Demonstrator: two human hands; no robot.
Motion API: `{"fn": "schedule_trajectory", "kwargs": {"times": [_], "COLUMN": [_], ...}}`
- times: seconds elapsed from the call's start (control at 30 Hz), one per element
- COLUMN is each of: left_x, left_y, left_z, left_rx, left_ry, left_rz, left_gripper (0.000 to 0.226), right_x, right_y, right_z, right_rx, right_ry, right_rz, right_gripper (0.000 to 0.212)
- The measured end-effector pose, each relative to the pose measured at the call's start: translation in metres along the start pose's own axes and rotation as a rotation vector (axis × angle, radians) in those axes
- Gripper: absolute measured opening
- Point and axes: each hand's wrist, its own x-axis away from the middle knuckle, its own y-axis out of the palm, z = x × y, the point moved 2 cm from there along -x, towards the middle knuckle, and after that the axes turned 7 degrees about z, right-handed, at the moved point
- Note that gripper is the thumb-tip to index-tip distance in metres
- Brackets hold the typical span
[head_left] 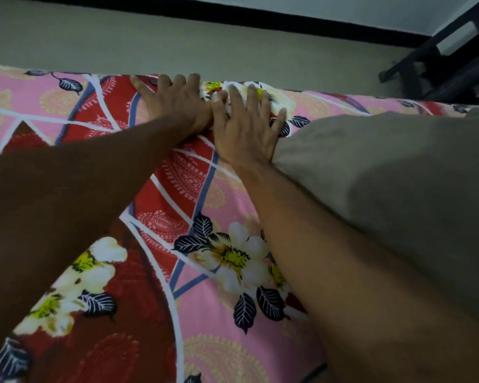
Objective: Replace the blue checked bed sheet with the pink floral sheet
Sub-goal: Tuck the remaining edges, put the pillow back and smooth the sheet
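Pink floral sheet (221,205), spread over the bed, probably light, limp and best gathered at its hem; left hand (174,99) and right hand (244,128) press flat-fingered at its far edge, gripping nothing.

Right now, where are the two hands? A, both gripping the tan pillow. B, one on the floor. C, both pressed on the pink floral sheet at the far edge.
C: the left hand and right hand lie side by side, fingers spread, on the pink floral sheet near its far edge.
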Motion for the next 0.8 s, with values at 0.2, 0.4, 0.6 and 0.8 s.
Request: {"fn": "schedule_trajectory", "kwargs": {"times": [0.2,0.4,0.6,0.8], "left_x": [0.086,0.184,0.161,0.128], "left_y": [-0.025,-0.024,-0.019,-0.023], "left_z": [-0.036,-0.097,-0.102,-0.108], "left_rx": [0.174,0.015,-0.028,-0.083], "left_ry": [0.087,0.124,0.139,0.187], "left_rz": [0.247,0.096,0.065,0.052], "left_gripper": [0.061,0.069,0.074,0.077], "right_x": [-0.024,-0.028,0.095,0.085], "right_y": [0.005,-0.012,-0.037,-0.016], "right_z": [0.003,-0.003,-0.042,-0.044], "right_rx": [0.101,0.093,-0.028,0.062], "right_ry": [0.020,0.019,-0.210,-0.194], "right_rz": [-0.125,-0.180,0.065,-0.136], "right_gripper": [0.063,0.064,0.056,0.064]}}
